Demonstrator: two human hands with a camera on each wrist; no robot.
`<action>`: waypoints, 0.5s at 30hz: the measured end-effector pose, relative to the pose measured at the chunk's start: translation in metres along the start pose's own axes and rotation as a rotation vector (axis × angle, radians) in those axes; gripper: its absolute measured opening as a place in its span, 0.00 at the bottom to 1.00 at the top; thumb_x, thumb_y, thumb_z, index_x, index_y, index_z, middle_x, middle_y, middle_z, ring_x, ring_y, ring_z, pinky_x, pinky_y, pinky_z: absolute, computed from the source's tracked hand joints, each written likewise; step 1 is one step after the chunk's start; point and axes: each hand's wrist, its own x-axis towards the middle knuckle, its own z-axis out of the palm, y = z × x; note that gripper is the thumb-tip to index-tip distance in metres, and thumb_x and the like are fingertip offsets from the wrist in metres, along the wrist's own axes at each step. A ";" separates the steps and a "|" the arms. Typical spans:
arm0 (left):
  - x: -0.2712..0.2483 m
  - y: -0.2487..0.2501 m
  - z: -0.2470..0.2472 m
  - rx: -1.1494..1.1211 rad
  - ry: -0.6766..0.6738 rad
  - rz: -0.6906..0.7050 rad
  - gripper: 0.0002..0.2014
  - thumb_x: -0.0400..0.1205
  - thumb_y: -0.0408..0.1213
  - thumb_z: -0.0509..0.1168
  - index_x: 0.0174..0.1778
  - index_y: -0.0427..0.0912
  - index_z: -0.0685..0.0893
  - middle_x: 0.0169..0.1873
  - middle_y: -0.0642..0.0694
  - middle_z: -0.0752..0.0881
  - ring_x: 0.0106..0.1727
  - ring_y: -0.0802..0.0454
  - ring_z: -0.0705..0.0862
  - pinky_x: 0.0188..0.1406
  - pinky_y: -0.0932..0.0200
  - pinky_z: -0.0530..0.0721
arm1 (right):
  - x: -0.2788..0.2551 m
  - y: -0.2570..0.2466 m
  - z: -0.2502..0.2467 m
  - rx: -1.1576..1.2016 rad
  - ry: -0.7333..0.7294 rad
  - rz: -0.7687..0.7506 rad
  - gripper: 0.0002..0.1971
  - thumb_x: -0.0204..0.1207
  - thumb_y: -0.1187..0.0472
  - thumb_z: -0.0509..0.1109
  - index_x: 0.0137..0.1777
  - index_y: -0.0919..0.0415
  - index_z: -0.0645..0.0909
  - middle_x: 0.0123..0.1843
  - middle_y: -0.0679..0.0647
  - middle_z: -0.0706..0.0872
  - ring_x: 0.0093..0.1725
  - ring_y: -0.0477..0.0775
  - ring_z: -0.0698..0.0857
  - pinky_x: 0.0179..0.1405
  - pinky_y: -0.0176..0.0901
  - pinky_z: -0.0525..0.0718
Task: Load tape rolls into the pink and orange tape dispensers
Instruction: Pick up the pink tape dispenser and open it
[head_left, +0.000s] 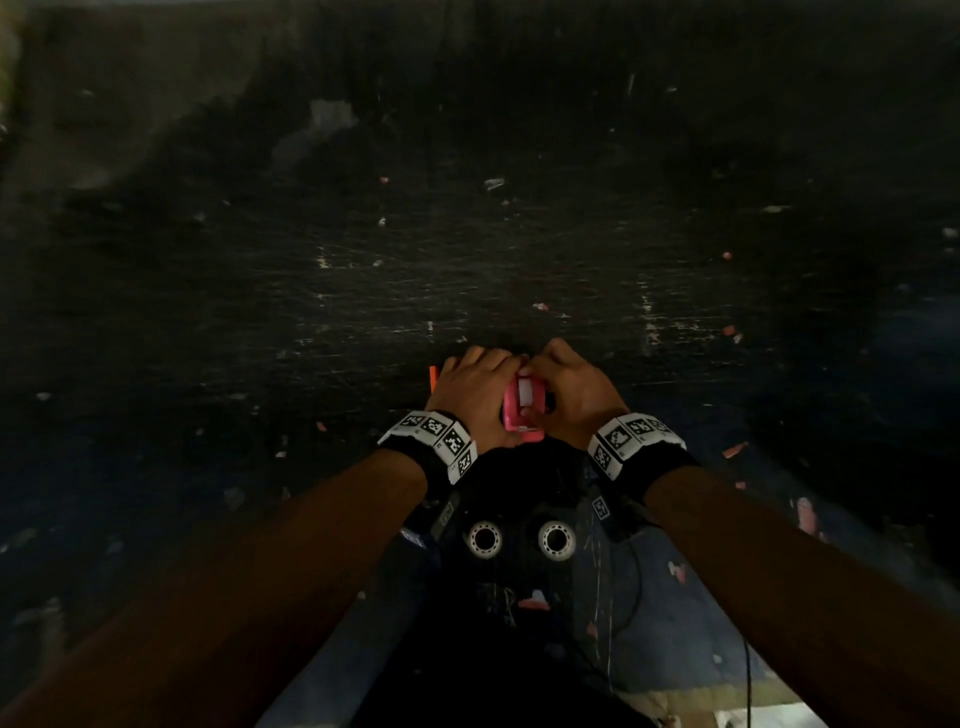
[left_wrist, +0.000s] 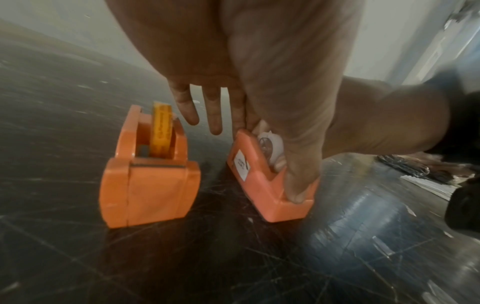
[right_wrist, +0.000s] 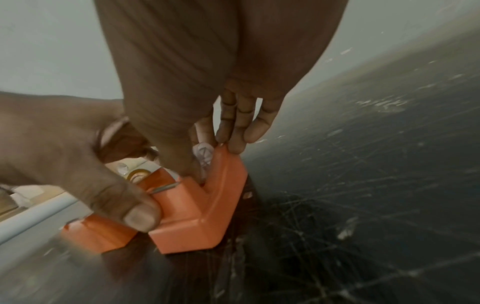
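Note:
The pink dispenser (head_left: 521, 415) stands on the scratched black table (head_left: 467, 260) with a white tape roll (head_left: 525, 392) in its cradle. My left hand (head_left: 483, 384) holds it, thumb pressed on the front block (left_wrist: 296, 193) and index finger at the back rim. My right hand (head_left: 566, 384) reaches in from the other side and pinches the white roll (right_wrist: 203, 154), its thumb down beside the roll and its other fingers on the back edge of the pink dispenser (right_wrist: 202, 216). The orange dispenser (left_wrist: 150, 179) stands just left with a yellow roll (left_wrist: 161, 131) seated in it.
Pale scraps and pink flecks dot the dark table. Two white rings (head_left: 484, 539) (head_left: 557, 539) sit on a dark object below my wrists. A pale wall rises behind the table in the wrist views.

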 end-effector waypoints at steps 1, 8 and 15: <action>0.000 0.000 0.000 -0.006 0.000 -0.002 0.54 0.65 0.73 0.73 0.84 0.51 0.66 0.77 0.52 0.74 0.77 0.46 0.71 0.75 0.39 0.71 | 0.000 -0.001 0.000 0.000 0.010 -0.003 0.22 0.73 0.49 0.76 0.66 0.54 0.81 0.64 0.55 0.75 0.54 0.58 0.84 0.53 0.45 0.80; 0.000 -0.001 -0.001 -0.017 0.000 -0.003 0.52 0.64 0.74 0.73 0.82 0.52 0.68 0.76 0.52 0.76 0.75 0.46 0.72 0.74 0.40 0.72 | 0.000 -0.001 -0.002 0.086 0.052 -0.005 0.19 0.70 0.52 0.80 0.59 0.55 0.84 0.60 0.52 0.78 0.53 0.56 0.85 0.54 0.54 0.86; 0.000 0.001 -0.006 -0.001 -0.035 -0.002 0.53 0.63 0.72 0.73 0.81 0.50 0.68 0.76 0.50 0.76 0.76 0.45 0.72 0.74 0.40 0.72 | -0.006 -0.001 -0.009 0.116 0.168 -0.023 0.15 0.72 0.52 0.79 0.57 0.52 0.84 0.57 0.50 0.85 0.52 0.52 0.87 0.53 0.48 0.86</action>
